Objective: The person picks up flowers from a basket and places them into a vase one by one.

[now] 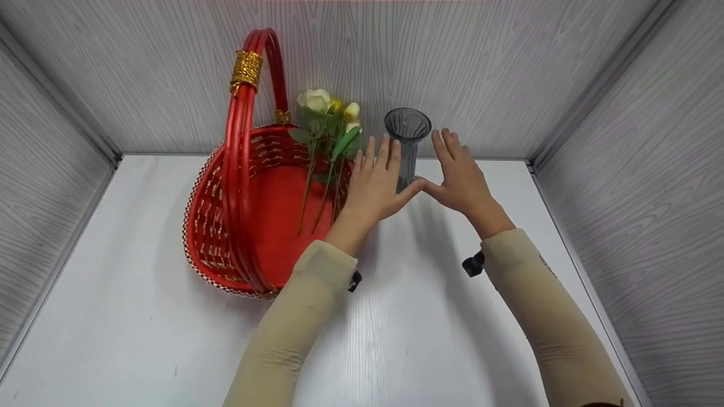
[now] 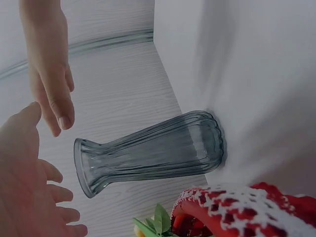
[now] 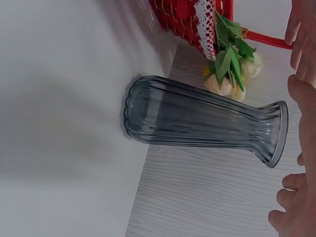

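A grey-blue ribbed glass vase [image 1: 408, 125] stands upright at the back of the table, in front of the rear panel. My left hand [image 1: 374, 183], fingers straight, overlaps its left side in the head view. To its right is my right hand [image 1: 461, 175], fingers straight too. The thumbs meet or overlap in the head view. Both wrist views show the vase [image 2: 153, 153] standing apart from the fingers, with nothing held. Several artificial flowers [image 1: 314, 100], cream and yellow with green leaves, lean in a red woven basket [image 1: 291, 226] left of my left hand.
The basket's tall red handle [image 1: 229, 169] with gold wrapping rises above it. Grey wood-grain panels [image 1: 464, 62] enclose the white table [image 1: 396, 339] at the back and on both sides. White lace trim [image 2: 237, 212] edges the basket.
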